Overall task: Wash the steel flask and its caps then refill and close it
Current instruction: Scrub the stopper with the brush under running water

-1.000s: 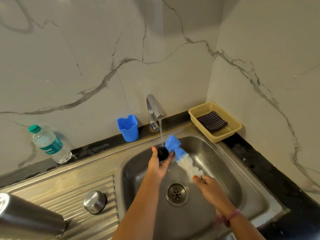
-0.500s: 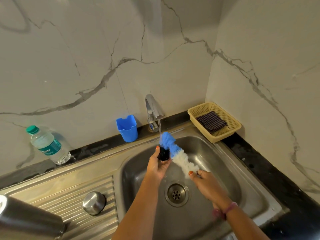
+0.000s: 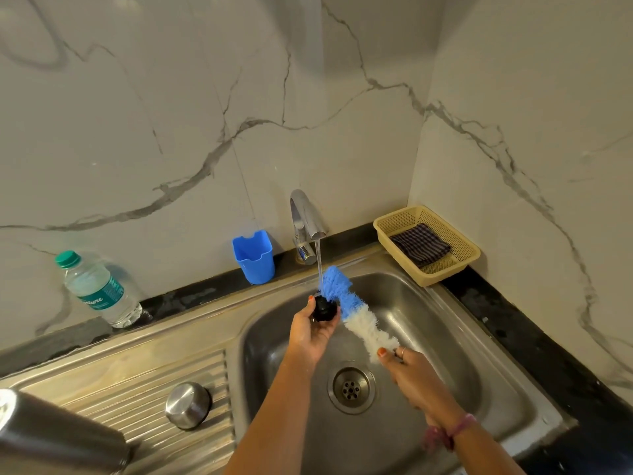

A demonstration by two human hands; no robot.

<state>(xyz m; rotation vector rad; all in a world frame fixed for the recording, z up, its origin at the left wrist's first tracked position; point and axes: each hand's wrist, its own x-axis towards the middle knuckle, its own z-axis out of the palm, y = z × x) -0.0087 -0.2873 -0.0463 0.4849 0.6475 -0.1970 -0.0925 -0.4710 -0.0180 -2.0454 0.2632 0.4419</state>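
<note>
From the head view, we are in the middle of the washing. Our left hand [image 3: 310,332] pinches the small black cap [image 3: 323,309] under the running tap [image 3: 306,221], over the far side of the sink [image 3: 507,382]. Our right hand [image 3: 412,378] grips the brush [image 3: 349,310] at its white end, with the blue bristles touching the cap.

The steel cap [image 3: 187,405] sits dome-up on the drainboard, left of the sink, and the flask [image 3: 51,437] lies at the near left edge; we cannot tell whether either has been washed. A water bottle [image 3: 97,291] stands far left on the counter [image 3: 534,341], still capped.

As we judge it, the black cap is being scrubbed; rinsing, possibly the other pieces, the refill and closing remain.
</note>
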